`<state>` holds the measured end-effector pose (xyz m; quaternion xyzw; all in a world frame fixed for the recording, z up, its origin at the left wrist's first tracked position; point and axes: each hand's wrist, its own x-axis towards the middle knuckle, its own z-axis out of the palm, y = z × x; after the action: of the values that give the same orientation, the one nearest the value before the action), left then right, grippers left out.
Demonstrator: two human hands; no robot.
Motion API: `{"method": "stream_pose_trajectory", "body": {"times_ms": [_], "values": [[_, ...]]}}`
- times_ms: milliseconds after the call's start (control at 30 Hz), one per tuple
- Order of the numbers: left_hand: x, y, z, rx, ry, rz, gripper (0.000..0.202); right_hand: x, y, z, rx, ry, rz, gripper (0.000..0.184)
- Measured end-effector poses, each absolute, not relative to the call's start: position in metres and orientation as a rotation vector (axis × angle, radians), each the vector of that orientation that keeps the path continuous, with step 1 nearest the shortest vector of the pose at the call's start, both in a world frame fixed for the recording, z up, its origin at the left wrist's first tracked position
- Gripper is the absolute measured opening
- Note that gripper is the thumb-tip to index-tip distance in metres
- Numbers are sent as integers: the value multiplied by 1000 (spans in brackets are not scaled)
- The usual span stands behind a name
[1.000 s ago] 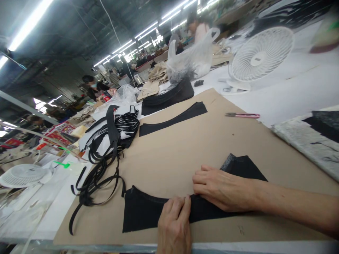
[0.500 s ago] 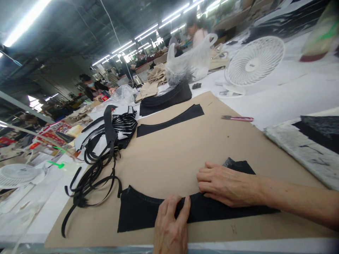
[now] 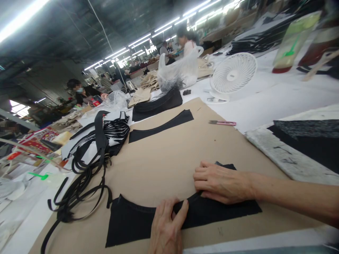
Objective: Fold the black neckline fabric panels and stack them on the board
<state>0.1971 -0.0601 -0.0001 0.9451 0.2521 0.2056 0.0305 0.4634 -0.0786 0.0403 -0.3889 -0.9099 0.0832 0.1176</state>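
A curved piece of black fabric lies near the front edge of a tan cardboard sheet. My left hand rests on its middle with fingers spread flat, thumb out toward the right. My right hand lies flat on the fabric's right part, fingers together and pointing left along the upper edge. Neither hand holds anything. A second curved black fabric piece lies farther back on the cardboard.
A tangle of black straps lies at the left over striped cloth. Pink snips, a white fan, a clear plastic bag, a black fabric stack and speckled fabric surround the sheet. People work at tables behind.
The view has swung right and down a little. My right hand slid slightly left along the fabric's edge, and my left hand's fingers spread flatter on it.
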Motion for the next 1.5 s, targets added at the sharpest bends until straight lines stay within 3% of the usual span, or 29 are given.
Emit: {"method": "stream_pose_trajectory", "body": {"times_ms": [200,433,667,867,1200,1500], "values": [[220,-61,2,2739,697,605,50,467,-79,36,-1095,-2640,184,11],[227,-72,-13,2999,663,726,47,469,-82,31,-1080,-2639,140,9],[239,-75,6,2826,927,656,49,474,-79,38,-1185,-2565,323,18],[259,-76,13,2539,986,679,36,484,-72,49,-1281,-2557,505,16],[284,-77,32,2356,1041,327,38,492,-68,53,-1354,-2585,738,18],[280,-85,9,2490,947,541,39,503,-75,49,-1182,-2572,655,15]]}}
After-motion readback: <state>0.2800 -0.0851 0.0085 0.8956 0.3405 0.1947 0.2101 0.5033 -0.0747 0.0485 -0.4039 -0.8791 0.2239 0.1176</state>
